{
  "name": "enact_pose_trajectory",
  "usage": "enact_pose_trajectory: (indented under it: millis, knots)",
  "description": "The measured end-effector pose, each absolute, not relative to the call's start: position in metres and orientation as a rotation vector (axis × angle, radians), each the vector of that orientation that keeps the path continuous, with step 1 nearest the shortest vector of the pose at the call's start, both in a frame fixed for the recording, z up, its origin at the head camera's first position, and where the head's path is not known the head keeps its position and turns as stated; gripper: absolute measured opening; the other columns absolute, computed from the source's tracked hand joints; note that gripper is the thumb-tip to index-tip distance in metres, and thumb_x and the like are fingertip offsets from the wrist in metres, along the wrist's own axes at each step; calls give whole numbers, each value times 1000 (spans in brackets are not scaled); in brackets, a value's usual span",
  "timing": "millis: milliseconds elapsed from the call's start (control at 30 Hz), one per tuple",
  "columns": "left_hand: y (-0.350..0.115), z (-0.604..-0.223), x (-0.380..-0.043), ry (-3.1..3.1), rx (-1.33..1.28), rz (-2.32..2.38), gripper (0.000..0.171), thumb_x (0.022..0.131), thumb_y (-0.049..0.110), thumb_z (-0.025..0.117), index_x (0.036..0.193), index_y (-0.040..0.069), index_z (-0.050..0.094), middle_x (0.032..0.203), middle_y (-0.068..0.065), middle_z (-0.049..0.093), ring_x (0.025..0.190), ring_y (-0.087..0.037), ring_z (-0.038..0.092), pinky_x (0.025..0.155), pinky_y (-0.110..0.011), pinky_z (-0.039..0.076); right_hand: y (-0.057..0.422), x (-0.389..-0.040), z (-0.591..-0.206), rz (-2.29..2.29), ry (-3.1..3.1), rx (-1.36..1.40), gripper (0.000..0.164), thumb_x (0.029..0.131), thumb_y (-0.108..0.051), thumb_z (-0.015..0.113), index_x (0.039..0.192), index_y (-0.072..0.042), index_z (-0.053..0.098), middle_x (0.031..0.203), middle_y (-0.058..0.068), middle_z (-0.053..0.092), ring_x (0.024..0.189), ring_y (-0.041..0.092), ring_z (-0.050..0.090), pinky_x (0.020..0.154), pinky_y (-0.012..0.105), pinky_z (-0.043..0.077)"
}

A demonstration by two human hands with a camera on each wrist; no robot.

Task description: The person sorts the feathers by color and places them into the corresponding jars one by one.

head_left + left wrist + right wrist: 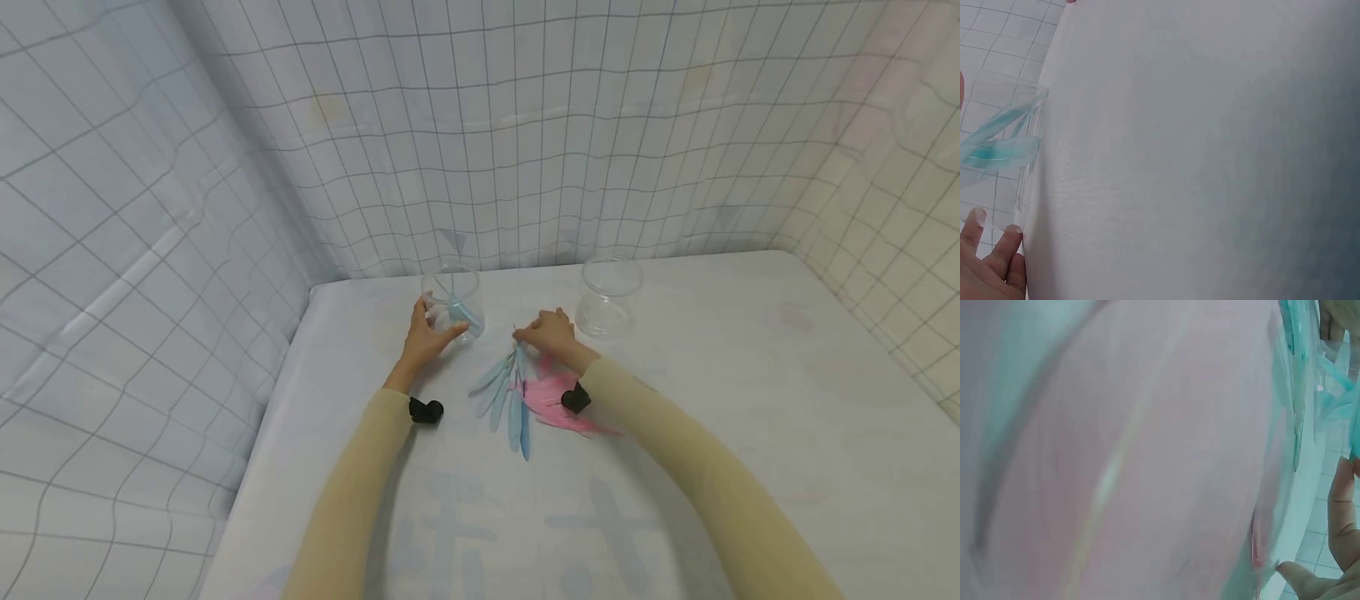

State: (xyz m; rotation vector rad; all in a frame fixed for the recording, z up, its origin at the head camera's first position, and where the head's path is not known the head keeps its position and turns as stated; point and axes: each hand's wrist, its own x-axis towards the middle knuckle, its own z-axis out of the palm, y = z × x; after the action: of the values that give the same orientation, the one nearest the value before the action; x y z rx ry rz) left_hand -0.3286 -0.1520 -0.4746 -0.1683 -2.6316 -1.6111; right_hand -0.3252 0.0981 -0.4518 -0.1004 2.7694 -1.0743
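A clear plastic jar (474,292) stands at the back of the table, light-blue feathers (463,313) leaning inside it. My left hand (423,340) grips its sides, thumb in front and fingers on the left; in the left wrist view fingertips touch near its base. Just right of the jar, my right hand (553,335) pinches a blue feather (521,358) by its upper end. More blue feathers (495,392) lie fanned out below that hand. Pink feathers (551,396) are piled under the right wrist, which partly hides them.
A second clear jar (606,312) stands at the back, right of my right hand. White gridded curtains (517,142) surround the white-covered table (720,350) at the back and sides. Each wrist wears a small black camera (427,411).
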Motion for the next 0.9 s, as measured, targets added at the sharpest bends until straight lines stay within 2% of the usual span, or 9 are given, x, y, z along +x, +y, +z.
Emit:
enact_pose_trajectory:
  millis: [167,333,533,767,900]
  knots:
    - [-153,-475,-328,-2626,-173,-1616,96,84,38,73,151,16,8,150,-17,18,135,-38,26,104,-51,29,100,-328,-450,-1220,2718,-117,41,87,-36,63,104,1,71,146,21,35,140,40,11,111,50,8]
    - [-152,-475,-328,-2630,-168,-1610,94,84,38,73,151,18,9,150,-16,18,135,-37,27,104,-50,29,101,-333,-440,-1422,2662,-175,39,89,-32,62,104,3,71,145,22,36,139,42,10,111,49,9]
    - [-151,-475,-328,-2629,-160,-1609,94,84,38,73,151,18,10,150,-15,18,135,-37,27,104,-49,30,98,-340,-423,-1637,2599,-167,37,90,-31,61,104,2,71,148,17,34,141,35,9,111,48,10]
    - [-151,-477,-330,-2632,-153,-1596,94,84,38,73,150,17,11,149,-16,19,134,-38,28,104,-49,30,92,-344,-402,-1867,2547,-133,35,92,-29,61,99,3,71,148,10,35,140,29,16,109,47,20]
    - [-152,-476,-329,-2626,-157,-1602,94,83,39,73,150,17,11,149,-17,20,134,-38,28,104,-50,30,85,-348,-388,-1976,2540,-121,33,91,-26,61,98,5,68,148,8,35,140,29,17,109,47,20]
